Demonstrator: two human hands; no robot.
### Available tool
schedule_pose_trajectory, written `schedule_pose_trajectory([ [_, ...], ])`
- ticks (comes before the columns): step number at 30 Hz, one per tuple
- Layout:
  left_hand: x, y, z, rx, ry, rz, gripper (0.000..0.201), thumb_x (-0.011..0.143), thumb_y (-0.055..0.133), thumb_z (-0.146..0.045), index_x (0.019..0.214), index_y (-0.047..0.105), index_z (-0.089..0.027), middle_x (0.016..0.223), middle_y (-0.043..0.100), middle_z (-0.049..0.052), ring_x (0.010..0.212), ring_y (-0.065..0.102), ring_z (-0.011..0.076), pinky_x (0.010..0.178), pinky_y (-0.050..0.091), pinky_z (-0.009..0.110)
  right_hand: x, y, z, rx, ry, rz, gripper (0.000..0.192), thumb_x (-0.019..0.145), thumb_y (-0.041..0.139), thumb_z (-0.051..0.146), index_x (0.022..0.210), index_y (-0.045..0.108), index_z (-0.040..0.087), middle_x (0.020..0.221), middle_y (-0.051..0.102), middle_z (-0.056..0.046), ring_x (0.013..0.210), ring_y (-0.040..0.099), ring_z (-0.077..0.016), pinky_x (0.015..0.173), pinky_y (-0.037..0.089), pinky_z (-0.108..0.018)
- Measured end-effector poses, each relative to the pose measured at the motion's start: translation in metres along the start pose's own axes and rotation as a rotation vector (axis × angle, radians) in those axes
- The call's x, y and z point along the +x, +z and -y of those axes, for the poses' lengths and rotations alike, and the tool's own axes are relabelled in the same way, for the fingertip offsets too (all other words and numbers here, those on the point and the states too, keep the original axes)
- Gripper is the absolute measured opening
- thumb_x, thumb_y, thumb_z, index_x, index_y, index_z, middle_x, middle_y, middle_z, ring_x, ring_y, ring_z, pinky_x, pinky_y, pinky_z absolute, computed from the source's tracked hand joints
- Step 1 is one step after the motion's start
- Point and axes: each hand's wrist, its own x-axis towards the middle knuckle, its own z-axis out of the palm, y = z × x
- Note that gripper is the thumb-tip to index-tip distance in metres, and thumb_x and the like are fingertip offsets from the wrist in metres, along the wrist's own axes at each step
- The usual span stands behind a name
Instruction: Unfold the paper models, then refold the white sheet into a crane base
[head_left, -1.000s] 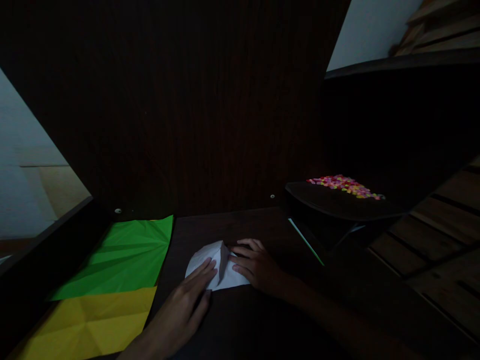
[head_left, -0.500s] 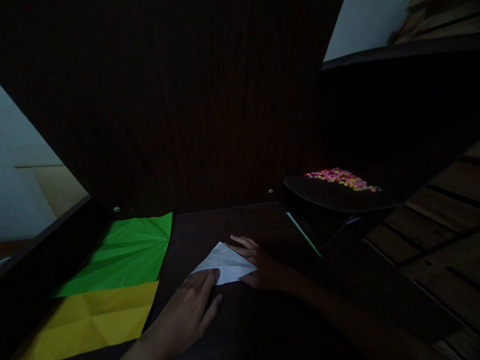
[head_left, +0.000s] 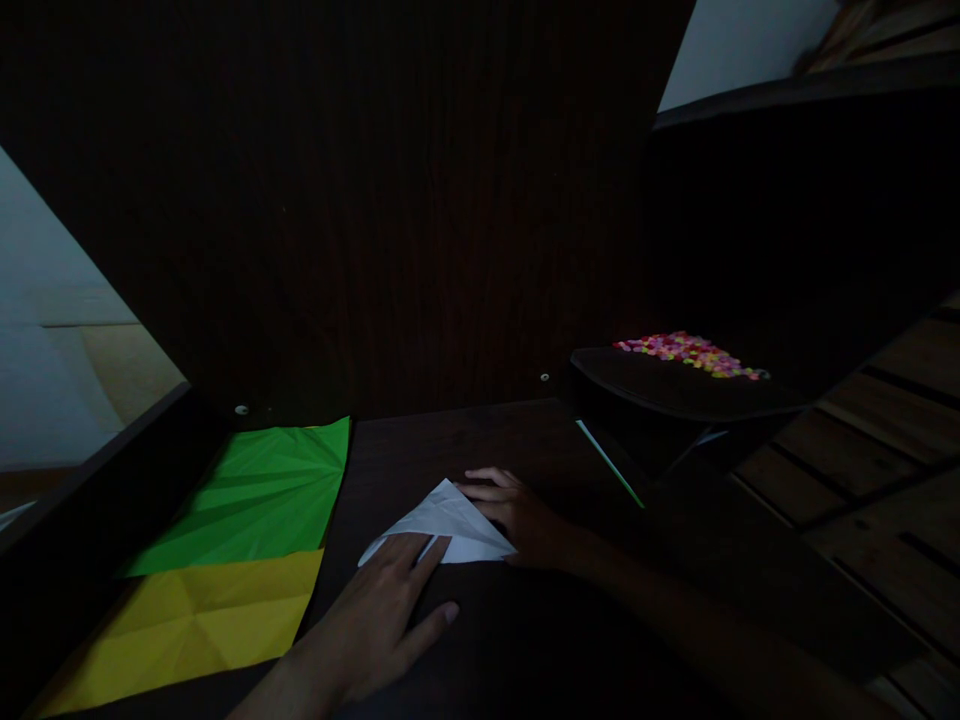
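Note:
A sheet of white paper (head_left: 450, 515), folded into a triangle, lies on the dark wooden surface between my hands. My left hand (head_left: 390, 605) rests flat on its lower left part, fingers stretched and thumb apart. At the right edge, the fingers of my right hand (head_left: 521, 515) lie extended along the paper, partly over its upper side. That thumb is mostly hidden behind the paper's right corner. Left of my hands, a creased green sheet (head_left: 255, 490) lies beside a creased yellow sheet (head_left: 195, 630).
Many small pink, red and yellow pieces (head_left: 694, 355) are heaped on a dark curved shelf (head_left: 675, 398) at right. Near it lies a thin green and white strip (head_left: 609, 462). A tall dark panel (head_left: 375, 200) stands behind, and a low side board (head_left: 97, 460) borders the left.
My left hand has spread its fingers more on the white paper, uncovering its left corner. My right hand has shifted slightly right, and the view has moved a little.

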Motion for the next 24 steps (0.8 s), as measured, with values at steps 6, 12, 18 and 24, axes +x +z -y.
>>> schedule_pose_trajectory([
  [6,0.0004,0.0017,0.002,0.004,-0.005,-0.052,0.054,0.09,0.058,-0.047,0.139,0.052,-0.025,0.141,0.054,0.014,0.127,0.052,0.0353,0.102,0.047,0.05,0.0006,0.0053,0.0026,-0.011,0.026,-0.122,0.033,0.087,0.061,0.019,0.12,0.067,0.023,0.137,0.059,-0.007,0.126,0.045,-0.0267,0.101,0.042,-0.046],
  [12,-0.0007,0.0049,0.0051,0.041,-0.028,-0.049,0.056,0.09,0.057,-0.046,0.141,0.05,-0.025,0.149,0.045,0.015,0.131,0.047,0.0373,0.103,0.045,0.053,0.0017,0.0061,0.0054,0.052,0.068,-0.188,0.049,0.086,0.063,0.02,0.134,0.056,0.019,0.139,0.057,-0.01,0.123,0.048,-0.0259,0.103,0.043,-0.046],
  [18,0.0018,0.0027,0.0014,0.033,-0.038,-0.009,0.053,0.092,0.053,-0.045,0.139,0.049,-0.02,0.132,0.058,0.016,0.123,0.053,0.0342,0.101,0.045,0.05,0.0016,0.002,0.0047,0.063,-0.002,-0.109,0.054,0.078,0.065,0.015,0.132,0.057,0.017,0.141,0.054,-0.011,0.123,0.047,-0.0277,0.101,0.041,-0.046],
  [24,0.0062,0.0026,-0.0014,0.029,-0.039,-0.049,0.064,0.083,0.064,-0.046,0.136,0.048,-0.015,0.135,0.054,0.019,0.125,0.047,0.0388,0.101,0.043,0.053,0.0014,0.0036,0.0086,0.072,-0.033,-0.054,0.027,0.079,0.069,0.022,0.105,0.069,0.017,0.121,0.066,-0.01,0.118,0.05,-0.0269,0.1,0.039,-0.046],
])
